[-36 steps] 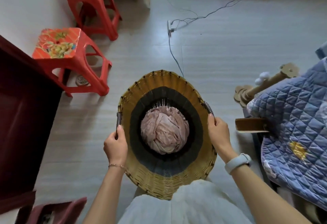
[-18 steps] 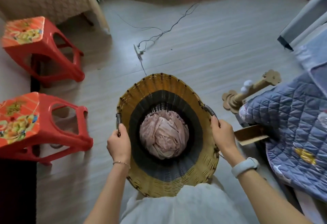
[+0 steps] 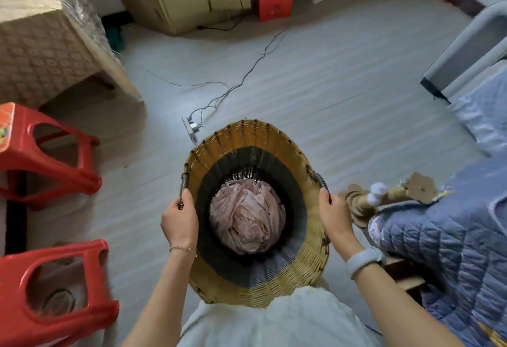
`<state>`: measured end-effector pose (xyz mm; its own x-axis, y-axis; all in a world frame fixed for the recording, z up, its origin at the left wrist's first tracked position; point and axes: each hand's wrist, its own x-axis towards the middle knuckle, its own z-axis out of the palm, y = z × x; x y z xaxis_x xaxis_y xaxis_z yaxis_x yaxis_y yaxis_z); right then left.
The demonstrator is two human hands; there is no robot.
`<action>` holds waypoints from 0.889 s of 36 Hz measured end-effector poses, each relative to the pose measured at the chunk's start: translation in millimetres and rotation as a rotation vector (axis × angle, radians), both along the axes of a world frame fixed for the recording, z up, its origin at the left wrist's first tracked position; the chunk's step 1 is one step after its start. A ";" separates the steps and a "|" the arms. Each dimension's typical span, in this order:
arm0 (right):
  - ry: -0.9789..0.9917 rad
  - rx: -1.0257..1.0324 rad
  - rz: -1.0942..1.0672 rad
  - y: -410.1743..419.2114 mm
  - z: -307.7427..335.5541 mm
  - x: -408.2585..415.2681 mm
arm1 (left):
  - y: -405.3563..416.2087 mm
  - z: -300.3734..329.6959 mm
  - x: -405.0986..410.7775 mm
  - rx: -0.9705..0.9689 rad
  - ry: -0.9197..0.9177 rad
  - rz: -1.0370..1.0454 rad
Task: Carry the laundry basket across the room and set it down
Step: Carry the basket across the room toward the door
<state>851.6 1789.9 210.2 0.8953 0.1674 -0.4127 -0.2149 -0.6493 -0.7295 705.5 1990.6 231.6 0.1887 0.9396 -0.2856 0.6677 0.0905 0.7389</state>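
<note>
Laundry basket [image 3: 248, 286] hangs between the two hands against the person's front, its mouth up and a pink cloth bundle [image 3: 247, 219] at the bottom. The left hand [image 3: 179, 219] is closed on the left rim handle and the right hand [image 3: 335, 216] on the right one, equally near. Open floor [image 3: 315, 86] lies far ahead, crossed by a cable [image 3: 247, 75] that I judge a trip risk.

We are seeing open floor [image 3: 343, 77] ahead, cables [image 3: 247, 75] crossing it; red stools [image 3: 49, 160] crowding left, quilted bed [image 3: 444, 250] right.

Home bedroom: quilted bed [image 3: 450, 250], stools [image 3: 52, 286].
</note>
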 end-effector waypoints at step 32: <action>-0.058 -0.111 -0.269 112.3 14.0 502.9 | 157.8 -37.5 557.1 -0.167 0.019 -0.428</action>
